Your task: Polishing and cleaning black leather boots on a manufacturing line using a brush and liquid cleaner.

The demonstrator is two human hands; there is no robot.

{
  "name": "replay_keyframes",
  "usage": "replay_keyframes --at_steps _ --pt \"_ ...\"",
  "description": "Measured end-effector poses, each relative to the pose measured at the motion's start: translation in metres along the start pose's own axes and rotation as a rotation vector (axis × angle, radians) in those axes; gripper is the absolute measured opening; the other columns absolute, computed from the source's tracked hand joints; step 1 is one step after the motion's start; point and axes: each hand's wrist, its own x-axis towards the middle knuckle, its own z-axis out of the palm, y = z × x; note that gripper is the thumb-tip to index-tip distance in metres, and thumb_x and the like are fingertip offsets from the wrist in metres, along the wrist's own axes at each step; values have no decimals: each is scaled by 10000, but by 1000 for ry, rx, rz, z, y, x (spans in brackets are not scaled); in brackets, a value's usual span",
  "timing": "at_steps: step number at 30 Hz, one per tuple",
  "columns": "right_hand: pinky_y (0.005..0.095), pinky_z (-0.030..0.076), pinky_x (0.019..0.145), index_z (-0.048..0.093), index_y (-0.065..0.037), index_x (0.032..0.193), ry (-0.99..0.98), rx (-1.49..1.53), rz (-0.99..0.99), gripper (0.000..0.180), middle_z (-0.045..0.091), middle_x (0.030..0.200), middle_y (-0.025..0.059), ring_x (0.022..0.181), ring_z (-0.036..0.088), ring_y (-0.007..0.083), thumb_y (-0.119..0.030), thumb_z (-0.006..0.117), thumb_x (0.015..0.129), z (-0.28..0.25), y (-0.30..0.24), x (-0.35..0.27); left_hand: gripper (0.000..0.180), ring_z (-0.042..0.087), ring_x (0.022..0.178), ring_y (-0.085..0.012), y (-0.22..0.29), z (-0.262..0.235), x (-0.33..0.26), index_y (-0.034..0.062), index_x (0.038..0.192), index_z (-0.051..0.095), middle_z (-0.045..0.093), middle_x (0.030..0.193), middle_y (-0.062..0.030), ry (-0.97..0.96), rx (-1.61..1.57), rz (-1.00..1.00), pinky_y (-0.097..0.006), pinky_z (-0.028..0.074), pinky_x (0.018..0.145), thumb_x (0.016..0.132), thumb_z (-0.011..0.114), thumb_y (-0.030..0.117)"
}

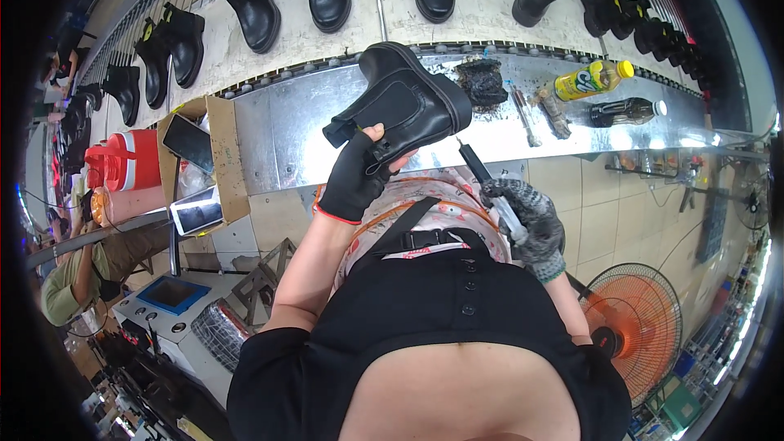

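My left hand [359, 175], in a black glove with bare fingertips, is closed on a black ankle boot [400, 102]. The boot is held up over the near edge of the metal ledge, lying on its side with its sole facing right. In my right hand [531, 224], gloved in grey knit, is a slim tool [475, 165] with a black barrel, a thin tip and a pale rear part; its exact kind is unclear. Its tip points up and left toward the boot's sole, a small gap apart. My right fingers are wrapped round the tool.
Black boots [249, 8] stand along a pale conveyor [367, 8] beyond the metal ledge [286, 135]. On the ledge are a blackened lump [482, 83], a brush-like tool [525, 117], a yellow bottle [592, 80] and a dark bottle [625, 113]. A cardboard box [229, 155] and orange fan [633, 327] flank me.
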Motion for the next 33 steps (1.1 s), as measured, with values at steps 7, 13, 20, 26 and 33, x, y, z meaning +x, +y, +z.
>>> replay_keyframes --at_steps 7,13,20,26,33 --pt "240 473 468 326 -71 1357 183 669 357 683 565 822 61 566 563 111 -17 643 755 -14 22 4 367 663 812 -230 24 1 12 -9 1152 479 617 992 -160 -48 272 42 -284 574 605 825 570 133" --pt "258 445 523 445 -35 1192 326 -26 6 348 521 792 25 616 500 107 -14 525 855 17 146 51 392 596 629 -116 60 43 78 17 1117 509 597 859 -57 -281 620 172 -236 491 453 785 632 183" --pt "407 489 701 557 -55 1081 332 -711 20 386 595 937 164 810 603 315 -254 652 765 23 199 70 208 599 627 -159 62 137 231 14 928 593 604 799 -73 -274 618 71 -230 478 474 783 650 152" --pt "404 490 728 604 -59 1045 373 -621 -84 418 621 920 150 839 608 315 -307 702 723 20 187 74 460 645 781 -241 18 183 335 -7 1067 522 627 921 -158 12 1294 357 -316 523 549 750 652 299" --pt "420 475 804 521 -35 1210 175 -603 61 498 586 1043 188 936 574 347 -287 601 788 15 186 68 653 618 927 -304 19 176 358 0 1187 480 633 985 -157 -51 1659 700 -355 477 799 697 701 372"
